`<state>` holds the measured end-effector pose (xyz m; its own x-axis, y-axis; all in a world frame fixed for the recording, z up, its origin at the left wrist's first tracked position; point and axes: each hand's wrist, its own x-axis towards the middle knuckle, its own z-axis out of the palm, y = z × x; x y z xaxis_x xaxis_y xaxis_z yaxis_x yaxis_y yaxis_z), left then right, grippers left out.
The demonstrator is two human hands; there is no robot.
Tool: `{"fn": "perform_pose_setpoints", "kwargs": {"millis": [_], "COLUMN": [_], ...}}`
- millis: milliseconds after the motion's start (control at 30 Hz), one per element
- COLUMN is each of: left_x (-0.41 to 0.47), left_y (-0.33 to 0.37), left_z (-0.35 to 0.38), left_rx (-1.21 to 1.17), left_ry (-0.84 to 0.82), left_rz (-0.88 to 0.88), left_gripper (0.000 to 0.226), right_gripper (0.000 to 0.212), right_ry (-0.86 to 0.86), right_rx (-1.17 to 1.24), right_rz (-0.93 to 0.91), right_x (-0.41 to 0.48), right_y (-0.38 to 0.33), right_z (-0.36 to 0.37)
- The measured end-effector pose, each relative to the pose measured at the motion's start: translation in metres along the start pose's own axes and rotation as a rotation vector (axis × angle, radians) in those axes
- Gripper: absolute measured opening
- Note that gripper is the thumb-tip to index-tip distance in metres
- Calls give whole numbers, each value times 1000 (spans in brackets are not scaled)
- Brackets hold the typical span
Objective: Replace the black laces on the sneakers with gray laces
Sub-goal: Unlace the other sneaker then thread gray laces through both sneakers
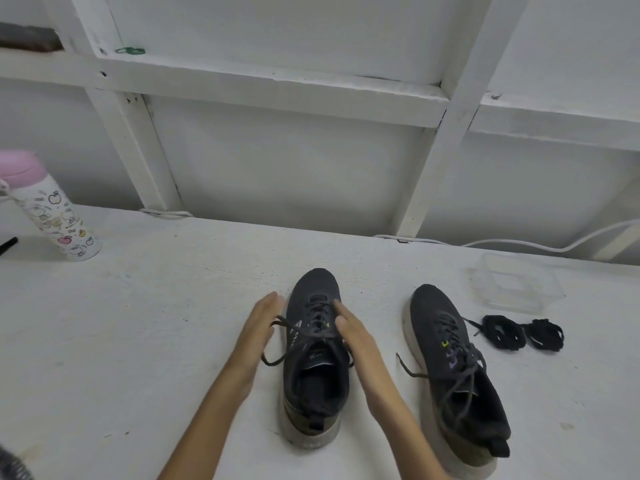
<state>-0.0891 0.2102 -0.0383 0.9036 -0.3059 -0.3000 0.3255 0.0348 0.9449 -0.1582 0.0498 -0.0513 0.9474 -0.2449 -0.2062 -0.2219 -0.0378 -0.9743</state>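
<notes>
Two dark sneakers with pale soles stand on the white table, toes pointing away. The left sneaker sits between my hands, threaded with a gray lace whose loose ends trail to its left. My left hand is flat and open beside its left flank, one lace end near the fingers. My right hand is open along its right side, fingertips by the upper eyelets. The right sneaker also carries a gray lace, loosely threaded. Two bundled black laces lie to its right.
A clear plastic container sits at the back right. A white bottle with a pink lid stands at the far left. A white cable runs along the table's back edge below the white frame.
</notes>
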Motion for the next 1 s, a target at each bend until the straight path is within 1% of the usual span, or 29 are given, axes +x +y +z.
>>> {"fn": "perform_pose_setpoints", "kwargs": {"millis": [67,167,267,333,400,500,567,633,700,767,800,833,867,933,1000], "left_x": [-4,-7,-7,-7,-6,-3,-2,-2,0,-1,-1,-1,-1,0,1], "left_y": [-2,-7,-4,-4,-5,-7,-9,-12,-16,-18,-20,-23,-24,-29,-31], "left_z": [14,20,15,14,14,12,11,10,11,13,15,15,16,19,23], "left_rx": [78,188,187,184,170,153,155,158,147,138,132,125,120,114,93], "left_ry": [-85,-140,-144,-160,-178,-173,-171,-158,-149,-134,-127,-120,-114,-105,-86], "left_rz": [-22,-38,-48,-57,-62,-58,-45,-40,-34,-25,-19,-15,-10,-1,10], "left_gripper": [52,64,65,65,64,65,64,64,64,64,64,63,63,63,63], "right_gripper": [42,43,59,62,58,46,41,41,52,81,93,97,94,73,70], "right_ry": [-20,-42,-23,16,77,223,271,269,232,205,222,241,250,251,248], "right_rx": [-41,-42,-97,-148,-173,-195,-195,-179,-104,-18,21,57,88,125,141], "right_rz": [7,41,25,-31,-99,-126,-122,-68,-4,-19,-35,-35,-26,-18,-17], "right_x": [-2,-12,-25,-36,-50,-68,-77,-81,-84,-86,-85,-84,-82,-77,-70], "right_y": [4,1,-13,-30,-45,-59,-55,-40,-19,0,7,13,16,22,26], "right_z": [10,9,-11,-33,-61,-104,-130,-146,-149,-145,-145,-144,-143,-141,-134]}}
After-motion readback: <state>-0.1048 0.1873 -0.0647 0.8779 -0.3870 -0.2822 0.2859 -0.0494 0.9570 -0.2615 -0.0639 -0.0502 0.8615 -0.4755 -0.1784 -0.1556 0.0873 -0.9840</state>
